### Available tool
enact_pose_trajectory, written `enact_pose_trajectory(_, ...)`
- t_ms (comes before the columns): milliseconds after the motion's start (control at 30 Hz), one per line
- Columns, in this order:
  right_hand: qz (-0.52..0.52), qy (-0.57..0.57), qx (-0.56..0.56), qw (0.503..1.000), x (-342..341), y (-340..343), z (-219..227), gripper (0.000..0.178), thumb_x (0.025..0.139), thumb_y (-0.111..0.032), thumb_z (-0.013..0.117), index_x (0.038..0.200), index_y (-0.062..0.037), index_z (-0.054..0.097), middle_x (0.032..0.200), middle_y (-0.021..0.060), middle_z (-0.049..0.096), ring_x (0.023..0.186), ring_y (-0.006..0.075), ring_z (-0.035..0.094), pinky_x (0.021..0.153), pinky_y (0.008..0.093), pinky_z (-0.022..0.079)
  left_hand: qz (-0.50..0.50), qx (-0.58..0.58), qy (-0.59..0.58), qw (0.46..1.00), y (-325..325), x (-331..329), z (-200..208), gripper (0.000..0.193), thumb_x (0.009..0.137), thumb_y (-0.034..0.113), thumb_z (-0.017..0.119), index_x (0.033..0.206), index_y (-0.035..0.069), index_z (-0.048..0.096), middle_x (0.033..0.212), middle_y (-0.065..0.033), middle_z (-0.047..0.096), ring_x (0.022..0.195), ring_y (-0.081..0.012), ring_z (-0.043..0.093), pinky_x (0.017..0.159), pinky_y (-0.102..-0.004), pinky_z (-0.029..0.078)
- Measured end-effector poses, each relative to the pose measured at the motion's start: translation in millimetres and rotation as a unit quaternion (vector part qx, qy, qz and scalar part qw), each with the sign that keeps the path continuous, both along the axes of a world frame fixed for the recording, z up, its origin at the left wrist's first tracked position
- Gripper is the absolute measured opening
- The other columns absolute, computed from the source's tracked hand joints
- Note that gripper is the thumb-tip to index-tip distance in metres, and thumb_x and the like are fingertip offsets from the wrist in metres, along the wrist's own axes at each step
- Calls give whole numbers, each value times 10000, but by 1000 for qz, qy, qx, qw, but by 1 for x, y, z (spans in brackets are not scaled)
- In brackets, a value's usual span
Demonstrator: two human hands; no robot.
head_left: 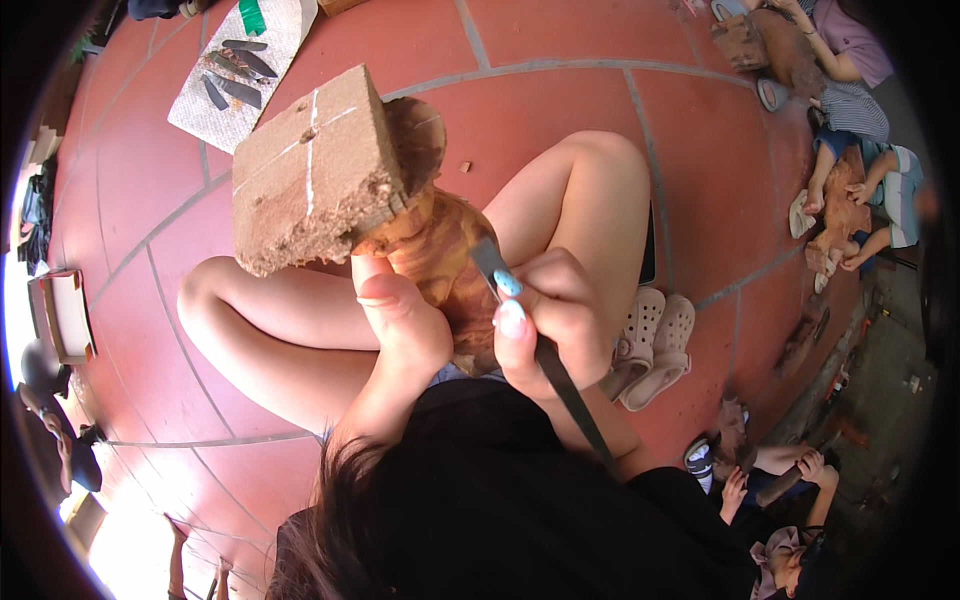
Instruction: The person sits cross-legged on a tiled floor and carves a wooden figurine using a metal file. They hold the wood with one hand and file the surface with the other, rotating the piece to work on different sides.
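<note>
Over my crossed bare legs is a wood carving (pixel 445 255) with a rounded, orange-brown body and a rough square block base (pixel 310 165). White lines cross on the base, which faces up and to the left. My left hand (pixel 405 315) grips the carving just under the block, thumb showing and the other fingers mostly hidden behind the wood. Pinched in my right hand (pixel 550 320) is a long, flat, dark steel blade (pixel 570 395). Its lighter end lies against or very close to the carved body, and its other end runs back along my right forearm.
A pale mat (pixel 215 115) with several flat dark blades lies at the far left on red floor tiles. Light clogs (pixel 655 345) stand right of my knee. Other people sit along the right side, one with a brown wooden piece (pixel 840 215). An open box (pixel 70 315) is at left.
</note>
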State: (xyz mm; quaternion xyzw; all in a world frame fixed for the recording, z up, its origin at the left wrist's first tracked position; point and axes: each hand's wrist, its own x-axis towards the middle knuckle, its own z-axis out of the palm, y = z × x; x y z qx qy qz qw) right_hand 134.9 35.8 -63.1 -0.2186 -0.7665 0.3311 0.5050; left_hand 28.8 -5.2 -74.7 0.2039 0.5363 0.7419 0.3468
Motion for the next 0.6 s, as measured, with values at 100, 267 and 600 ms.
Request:
enact_pose_trajectory(100,33,-2,10,999,7,-10,-4,82,902,-48,567,939,12,525,751,93,559,618,181,542,545,292,463,-12,7,24,1000,-7,-2,-3,962,806,780,328,1300,-45,338,1178,-137,514,1052,-200,534,899,-343,453)
enact_pose_trajectory(267,3,22,21,1000,-10,-18,-15,91,888,-40,583,939,15,531,767,100,574,605,189,531,534,304,443,-30,22,48,998,-21,-9,-22,953,817,768,331,1318,-42,337,1208,-127,503,1093,-207,514,943,-356,426)
enact_pose_trajectory(600,33,10,9,999,-16,-25,38,99,876,-40,586,884,4,498,726,106,557,585,204,525,518,305,426,1,-32,50,998,-21,-21,34,1072,715,836,395,1335,-34,312,1208,-129,486,1115,-203,492,957,-371,414)
